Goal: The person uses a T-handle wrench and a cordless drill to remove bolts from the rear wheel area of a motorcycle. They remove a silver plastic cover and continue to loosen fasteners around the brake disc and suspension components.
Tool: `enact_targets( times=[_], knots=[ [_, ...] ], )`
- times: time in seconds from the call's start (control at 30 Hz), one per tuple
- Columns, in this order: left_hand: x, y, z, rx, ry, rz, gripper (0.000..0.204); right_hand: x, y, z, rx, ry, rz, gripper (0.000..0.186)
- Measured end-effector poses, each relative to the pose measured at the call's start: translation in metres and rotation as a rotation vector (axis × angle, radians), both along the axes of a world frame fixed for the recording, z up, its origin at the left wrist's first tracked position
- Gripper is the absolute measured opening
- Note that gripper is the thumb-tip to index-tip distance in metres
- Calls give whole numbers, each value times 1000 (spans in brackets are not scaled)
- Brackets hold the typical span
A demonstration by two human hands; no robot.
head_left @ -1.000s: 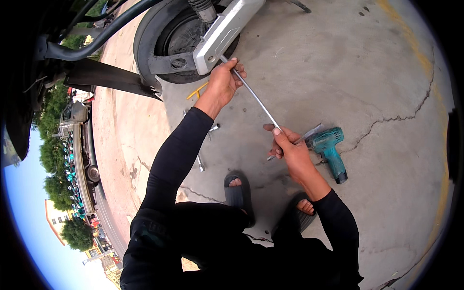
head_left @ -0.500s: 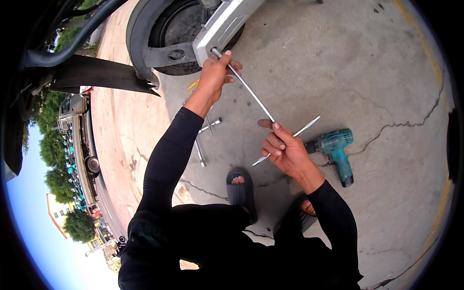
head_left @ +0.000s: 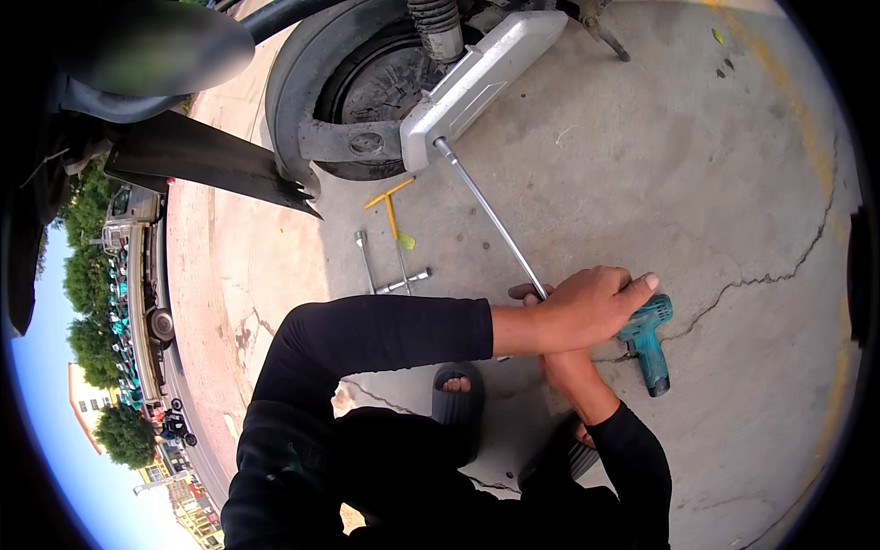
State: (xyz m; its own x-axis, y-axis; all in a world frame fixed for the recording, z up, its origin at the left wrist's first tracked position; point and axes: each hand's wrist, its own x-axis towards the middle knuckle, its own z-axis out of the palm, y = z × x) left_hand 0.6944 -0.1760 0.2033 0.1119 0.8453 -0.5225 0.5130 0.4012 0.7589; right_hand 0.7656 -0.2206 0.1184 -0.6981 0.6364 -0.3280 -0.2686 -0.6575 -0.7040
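A long silver T-handle socket wrench (head_left: 495,220) slants down from the end of a pale grey arm (head_left: 449,115) beside a scooter wheel (head_left: 286,110). Its socket end meets that arm, while its crossbar is mostly hidden by my hands. My left hand (head_left: 591,307) reaches across to the right and is closed at the crossbar, thumb sticking out. Under the left wrist, my right hand (head_left: 564,367) is closed around the handle, with only fingertips by the shaft and the back of the hand showing. A teal cordless drill (head_left: 653,362) lies just right of both hands.
On the concrete lie a yellow T-handle tool (head_left: 391,215) and a silver cross wrench (head_left: 363,257). My sandalled feet (head_left: 456,399) are below. A torn black panel (head_left: 211,160) juts in from the left. A parked truck (head_left: 147,293) stands beyond.
My left hand has left the wrench's socket end and crossed over my right hand to the crossbar. The view has shifted, with the wheel and tools lower in the picture.
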Motion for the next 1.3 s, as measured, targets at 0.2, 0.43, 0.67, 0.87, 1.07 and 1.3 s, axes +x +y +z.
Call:
enact_targets(
  times=[0.2, 0.43, 0.67, 0.87, 1.07, 1.3],
  knots=[
    [7, 0, -21, 198, -87, 128, 72, 2, 4, -10, 302, -137, -32, 17],
    [8, 21, -22, 4, -181, 92, 55, 24, 17, -14, -262, 180, 202, 16],
    [6, 0, -22, 264, 10, 65, 51, 7, 12, -11, 310, -113, 60, 20],
    [2, 17, -20, 48, -108, 99, 53, 10, 13, 1, -291, 103, 123, 19],
    [8, 9, -28, 238, -7, 116, 52, 1, 10, 13, 1, -46, 24, 14],
    [2, -11, -26, 455, -92, 77, 53, 8, 7, -35, 475, -86, -49, 21]
  ],
)
